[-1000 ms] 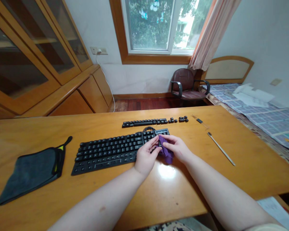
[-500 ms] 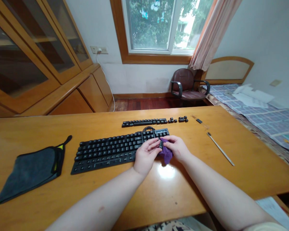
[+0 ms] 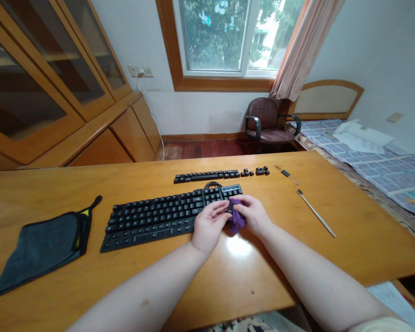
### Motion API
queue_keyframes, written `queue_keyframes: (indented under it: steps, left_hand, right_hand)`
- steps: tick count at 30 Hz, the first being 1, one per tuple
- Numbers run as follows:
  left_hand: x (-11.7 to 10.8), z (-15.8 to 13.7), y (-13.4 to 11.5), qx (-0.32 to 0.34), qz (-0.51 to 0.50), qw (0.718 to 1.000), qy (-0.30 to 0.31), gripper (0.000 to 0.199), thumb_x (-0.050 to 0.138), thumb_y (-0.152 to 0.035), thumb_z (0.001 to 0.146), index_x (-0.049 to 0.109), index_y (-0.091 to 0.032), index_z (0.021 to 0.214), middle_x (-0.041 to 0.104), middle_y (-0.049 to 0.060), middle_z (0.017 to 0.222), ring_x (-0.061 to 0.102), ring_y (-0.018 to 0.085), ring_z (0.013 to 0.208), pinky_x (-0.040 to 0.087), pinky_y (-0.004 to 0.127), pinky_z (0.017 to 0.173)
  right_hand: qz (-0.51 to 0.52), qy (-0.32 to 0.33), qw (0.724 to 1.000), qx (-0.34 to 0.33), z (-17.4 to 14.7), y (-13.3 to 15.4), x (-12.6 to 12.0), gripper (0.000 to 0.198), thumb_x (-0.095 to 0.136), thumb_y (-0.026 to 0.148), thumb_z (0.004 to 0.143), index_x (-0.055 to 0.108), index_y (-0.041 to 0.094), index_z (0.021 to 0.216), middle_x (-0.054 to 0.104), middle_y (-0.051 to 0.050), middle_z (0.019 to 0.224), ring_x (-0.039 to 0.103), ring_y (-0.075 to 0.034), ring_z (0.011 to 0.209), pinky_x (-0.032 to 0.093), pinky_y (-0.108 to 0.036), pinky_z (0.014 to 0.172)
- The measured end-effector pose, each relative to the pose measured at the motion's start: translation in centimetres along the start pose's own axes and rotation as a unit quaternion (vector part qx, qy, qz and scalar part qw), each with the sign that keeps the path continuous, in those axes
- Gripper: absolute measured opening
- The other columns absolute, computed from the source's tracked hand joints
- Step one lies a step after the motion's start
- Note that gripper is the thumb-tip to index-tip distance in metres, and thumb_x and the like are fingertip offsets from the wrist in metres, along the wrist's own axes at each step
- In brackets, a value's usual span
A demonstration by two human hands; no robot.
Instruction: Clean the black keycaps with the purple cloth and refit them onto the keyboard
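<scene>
My left hand (image 3: 209,223) is closed on a small black keycap (image 3: 230,208), pinched between thumb and fingers. A bunched purple cloth (image 3: 238,221) is gripped in my right hand (image 3: 254,214), pressed up against the keycap. Both hands hover over the right end of a black keyboard (image 3: 152,214), hiding part of its number pad. Along the keyboard's front edge the bottom row has bare switches without caps. Behind it, loose keycaps (image 3: 207,175) lie in a row, with smaller groups of keycaps (image 3: 262,171) to their right.
On the left lies a folded dark grey cloth (image 3: 48,246) with a black strap. To the right are a thin brush (image 3: 316,213) and a small wire keycap puller (image 3: 285,173). The wooden table (image 3: 193,286) carries everything; a chair (image 3: 264,121) stands beyond its far edge.
The hands stay in nearly the same place, still holding the keycap and purple cloth; the cloth's folds shift a little. The whole view moves slightly.
</scene>
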State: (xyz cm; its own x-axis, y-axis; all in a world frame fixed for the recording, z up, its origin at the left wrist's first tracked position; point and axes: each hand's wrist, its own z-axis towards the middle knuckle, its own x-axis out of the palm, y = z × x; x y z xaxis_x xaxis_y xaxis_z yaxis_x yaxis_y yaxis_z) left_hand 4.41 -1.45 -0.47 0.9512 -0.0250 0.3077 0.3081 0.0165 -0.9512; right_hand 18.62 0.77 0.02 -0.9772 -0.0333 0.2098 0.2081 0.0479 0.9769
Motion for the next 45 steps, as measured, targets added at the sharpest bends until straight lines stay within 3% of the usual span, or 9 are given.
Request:
queue_keyframes:
  steps: [6,15,18,23,28,34,37,45]
  left_hand:
    - [0.11,0.0,-0.21,-0.017,0.001,1.0,0.019,0.043,0.073,-0.016,0.061,0.062,-0.015,0.102,0.068,0.01,0.106,0.062,0.023,0.103,0.048,0.039,0.095]
    - [0.01,0.41,-0.21,0.061,0.088,0.994,0.005,0.039,0.071,-0.015,0.064,0.062,-0.017,0.103,0.067,0.007,0.102,0.063,0.019,0.098,0.049,0.037,0.093]
    - [-0.09,0.55,0.0,0.073,0.093,0.993,-0.001,0.039,0.071,-0.016,0.065,0.061,-0.017,0.103,0.065,0.007,0.102,0.063,0.019,0.097,0.05,0.036,0.091]
    - [-0.33,0.4,0.16,0.086,0.114,0.99,0.014,0.038,0.068,-0.016,0.068,0.061,-0.019,0.105,0.063,0.007,0.102,0.062,0.018,0.097,0.051,0.036,0.09]
    - [-0.24,-0.07,-0.28,0.112,0.157,0.98,0.038,0.036,0.063,-0.012,0.071,0.062,-0.02,0.106,0.062,0.006,0.103,0.062,0.018,0.096,0.052,0.035,0.089]
    - [-0.02,-0.17,-0.67,0.101,0.175,0.978,0.046,0.037,0.062,-0.012,0.071,0.063,-0.022,0.107,0.064,0.005,0.102,0.063,0.017,0.093,0.053,0.034,0.088]
    - [-0.05,-0.18,-0.63,0.098,0.172,0.979,0.051,0.04,0.062,-0.01,0.07,0.062,-0.023,0.108,0.064,0.004,0.103,0.064,0.016,0.091,0.053,0.033,0.087]
    - [-0.33,-0.22,-0.3,0.121,0.192,0.974,0.023,0.034,0.063,-0.013,0.07,0.064,-0.022,0.103,0.064,0.005,0.1,0.064,0.017,0.091,0.053,0.034,0.087]
  right_hand:
    - [-0.011,-0.043,0.999,-0.005,-0.05,0.38,0.28,0.015,0.074,0.029,0.06,0.07,0.019,0.071,0.068,-0.002,0.068,0.06,-0.014,0.063,0.048,-0.028,0.064]
    - [0.0,-0.058,0.998,0.002,-0.04,0.48,0.07,0.026,0.068,0.041,0.069,0.07,0.02,0.085,0.07,-0.005,0.084,0.063,-0.02,0.079,0.048,-0.032,0.075]
    - [-0.01,-0.018,0.999,-0.042,-0.05,0.89,-0.12,0.024,0.063,0.042,0.074,0.071,0.022,0.086,0.069,-0.006,0.094,0.061,-0.022,0.093,0.045,-0.036,0.086]
    - [-0.104,0.055,0.985,-0.125,-0.34,0.76,-0.1,0.016,0.073,0.028,0.066,0.073,0.025,0.082,0.066,-0.005,0.099,0.058,-0.021,0.098,0.042,-0.037,0.092]
    - [-0.138,0.029,0.988,-0.057,-0.57,0.42,0.12,0.043,0.077,0.024,0.059,0.067,0.023,0.1,0.067,-0.004,0.096,0.062,-0.021,0.089,0.046,-0.037,0.085]
    - [-0.152,0.017,0.987,-0.045,-0.64,0.9,0.4,0.019,0.065,0.031,0.071,0.069,0.019,0.086,0.069,-0.004,0.082,0.063,-0.02,0.078,0.048,-0.033,0.074]
    - [-0.147,0.013,0.988,-0.035,-0.62,1.09,0.35,0.02,0.059,0.035,0.077,0.069,0.018,0.081,0.068,-0.003,0.075,0.062,-0.018,0.072,0.048,-0.031,0.07]
    - [-0.164,0.011,0.986,-0.018,-0.55,0.99,0.29,0.033,0.078,0.025,0.055,0.069,0.019,0.086,0.07,-0.003,0.083,0.063,-0.02,0.079,0.048,-0.033,0.075]
